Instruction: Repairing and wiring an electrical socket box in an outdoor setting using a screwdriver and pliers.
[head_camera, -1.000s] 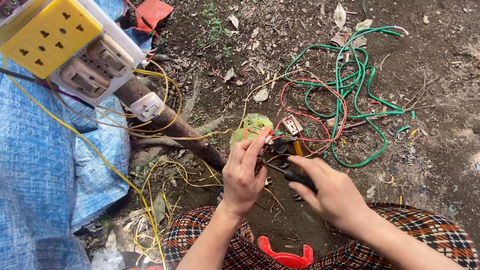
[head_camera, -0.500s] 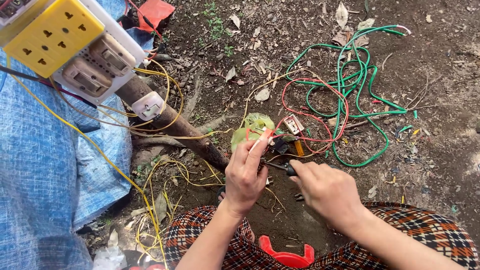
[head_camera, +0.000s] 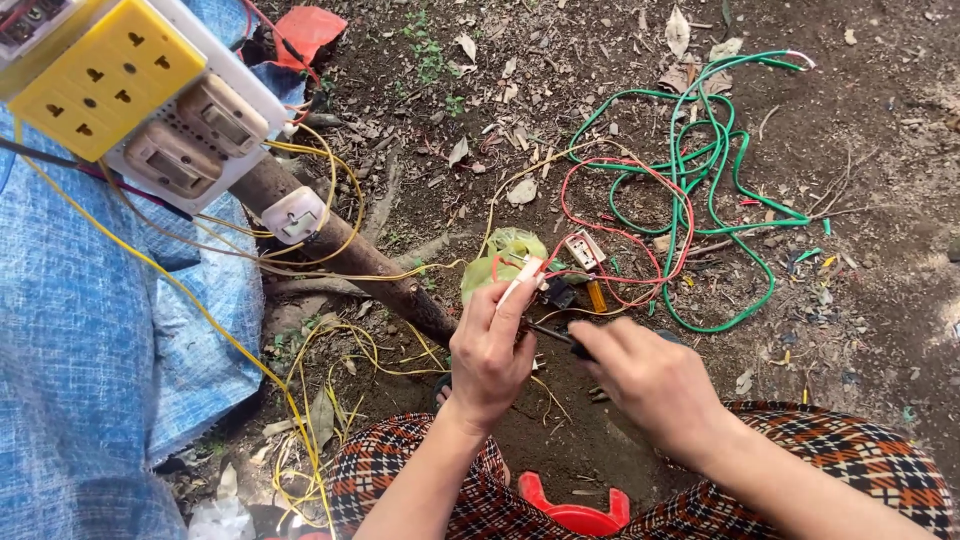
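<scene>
The left hand (head_camera: 490, 350) sat just below the centre of the view, its fingers (head_camera: 515, 298) pinched together on a thin white wire end (head_camera: 522, 278) that pointed up toward one o'clock. The right hand (head_camera: 655, 385) lay at about four o'clock from it, close beside it; its fingers were curled around a dark tool handle (head_camera: 560, 338), whose tip reached toward the left hand. Whether the tool touched the wire could not be told.

Just above the left hand, at twelve o'clock, a pale green plastic piece (head_camera: 500, 262) rested on the bare soil (head_camera: 860, 330). At one o'clock from it lay a small white switch part (head_camera: 584, 250), tangled among loops of red wire (head_camera: 640, 230). Further out, toward two o'clock, a long green wire (head_camera: 720, 190) sprawled in coils.

At ten o'clock, in the upper corner, a yellow socket block (head_camera: 105, 80) and white sockets (head_camera: 195, 140) were fixed on a wooden post (head_camera: 350, 260), with yellow wires (head_camera: 200, 310) trailing down over a blue tarpaulin (head_camera: 90, 380). At six o'clock, between the checked-cloth knees, a red plastic object (head_camera: 575, 515) showed.
</scene>
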